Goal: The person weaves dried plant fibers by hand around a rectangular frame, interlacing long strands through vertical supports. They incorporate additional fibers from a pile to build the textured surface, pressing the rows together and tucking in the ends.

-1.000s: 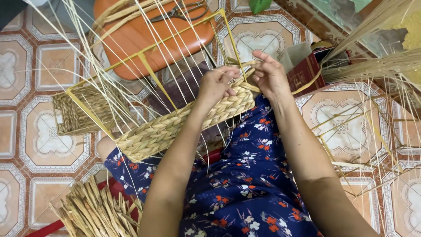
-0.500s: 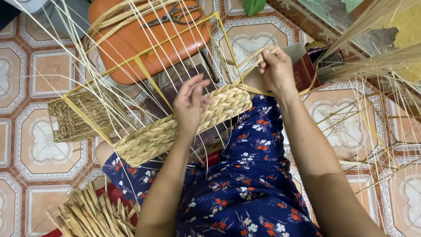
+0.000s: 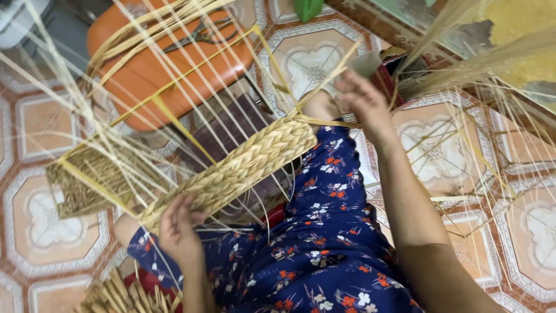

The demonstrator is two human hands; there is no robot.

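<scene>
The half-woven seagrass basket (image 3: 231,171) I'm working lies tilted across my lap, mid-frame, its braided tan wall running from lower left to upper right. Loose pale straw strands (image 3: 174,69) fan from it toward the upper left.

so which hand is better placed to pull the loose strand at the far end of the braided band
Right. The right hand already sits at the far end of the braided band, beside the loose strand. The left hand rests at the near end.
</scene>
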